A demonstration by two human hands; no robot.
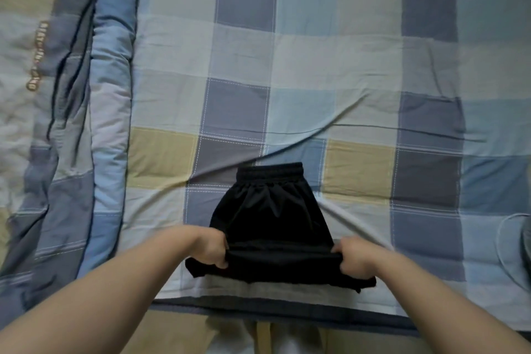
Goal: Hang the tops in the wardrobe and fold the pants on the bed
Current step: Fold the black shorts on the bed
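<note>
Both hands had the hem end of the black shorts (273,221) pinched. Left hand (214,247) had its fingers curled round a bunched fold of cloth at the left corner; right hand (355,260) was clamped the same way on the right corner. Nothing else was held.

The shorts lay on the checked bed sheet (359,46) close to the near edge of the bed, waistband (271,171) on the far side and flat, hem end lifted off the sheet between the two fists.

Risks, as I read it:
- The grips took bunched cloth, not a clean edge — folding toward the waistband could trap creases or land the hem skewed.
- The fabric looked thin and slippery; a layer could slide out of one pinch and the fold would go lopsided.
- The sheet was already rucked beside the shorts — dragging could pull it further and shift the waistband.
- Hem corners hung past both fists, so they could tuck under.

Pose: both forearms came in from the near edge, converging, wrists roughly level. A rolled quilt (74,95) lay well apart on the left.
</note>
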